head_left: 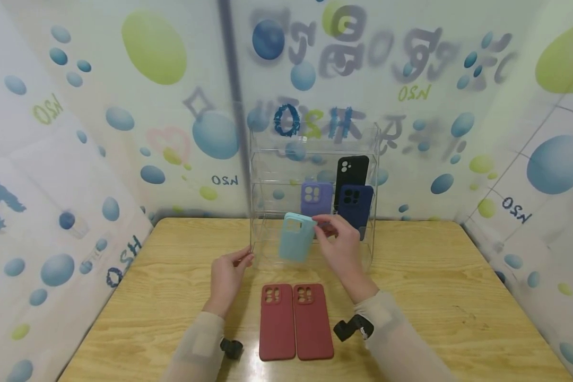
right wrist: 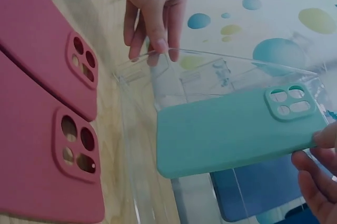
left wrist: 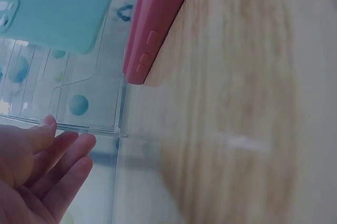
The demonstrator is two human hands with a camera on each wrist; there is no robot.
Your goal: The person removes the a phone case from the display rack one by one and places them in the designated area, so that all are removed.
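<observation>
Beige sleeves (head_left: 401,345), black wrist cameras (head_left: 346,329), bare hands (head_left: 341,246).

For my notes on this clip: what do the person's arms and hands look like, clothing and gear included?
The left grip and right grip are bare, ungloved hands. The left sleeve and right sleeve are long and pale beige. The left wrist device and right wrist device are black and blocky.

A wooden table (head_left: 420,281) fills the lower half of the head view. Two red cases (head_left: 277,331) lie side by side at lower centre, camera cutouts towards the top. A clear rack (head_left: 267,213) stands at centre, bearing a purple case (head_left: 317,206), black case (head_left: 355,171) and navy case (head_left: 357,209) on its right half.
</observation>
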